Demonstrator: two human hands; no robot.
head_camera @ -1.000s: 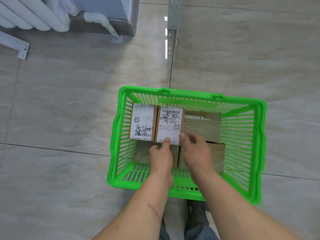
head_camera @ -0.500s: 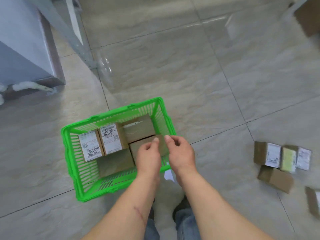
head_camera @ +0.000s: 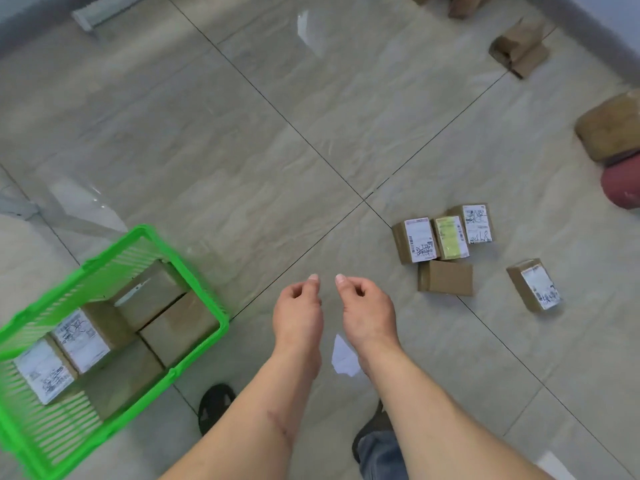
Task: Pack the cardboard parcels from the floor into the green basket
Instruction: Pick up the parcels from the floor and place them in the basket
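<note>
The green basket [head_camera: 194, 271] stands on the floor at the lower left, holding several cardboard parcels [head_camera: 180, 323], two with white labels facing up. My left hand [head_camera: 298, 313] and my right hand [head_camera: 367, 313] hover side by side over bare floor, to the right of the basket, fingers loosely curled, holding nothing. To the right lies a group of loose parcels: a labelled one [head_camera: 415, 240], one with a yellow label [head_camera: 450, 237], another labelled one [head_camera: 476, 223], a plain brown one [head_camera: 445, 278], and a separate labelled one [head_camera: 535, 285].
More brown parcels [head_camera: 519, 48] lie at the far right near the wall, with a large brown bundle [head_camera: 613, 126] and a dark red object [head_camera: 623, 183]. My shoes [head_camera: 214, 407] are on the tiled floor below my arms. A white paper scrap [head_camera: 343, 355] lies between my wrists.
My view has swung right, away from the basket. Both hands have left the parcels in the basket and moved right over bare floor, toward the loose parcels.
</note>
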